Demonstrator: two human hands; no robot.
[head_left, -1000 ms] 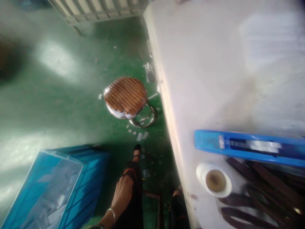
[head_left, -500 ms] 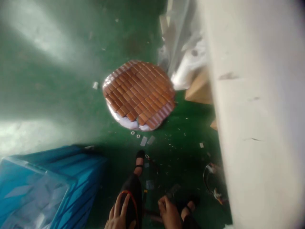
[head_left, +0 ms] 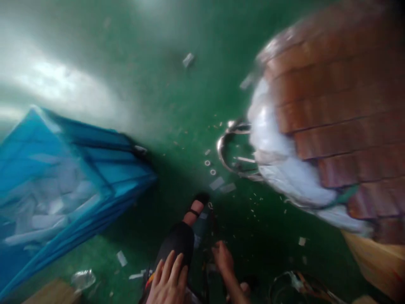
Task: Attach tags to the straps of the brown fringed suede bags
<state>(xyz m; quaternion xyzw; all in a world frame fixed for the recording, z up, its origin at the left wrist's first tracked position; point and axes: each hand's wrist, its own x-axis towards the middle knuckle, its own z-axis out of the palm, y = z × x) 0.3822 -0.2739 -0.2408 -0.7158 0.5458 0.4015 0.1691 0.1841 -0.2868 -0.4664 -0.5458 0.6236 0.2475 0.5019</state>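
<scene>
fingers [head_left: 167,267] of the left hand [head_left: 167,291] lie slightly spread on the dark trouser leg [head_left: 179,240], as if for support; the right hand [head_left: 223,258] curls over the green floor [head_left: 177,105], well apart from the stool [head_left: 316,109], blur hiding whether it pinches anything.

On floor [head_left: 177,97]: bin [head_left: 95,147] left, scraps [head_left: 60,190] inside; stool [head_left: 335,114] right; two rings [head_left: 207,163] between. Left hand [head_left: 171,276] over leg [head_left: 177,241], right hand [head_left: 224,258] beside leg.
</scene>
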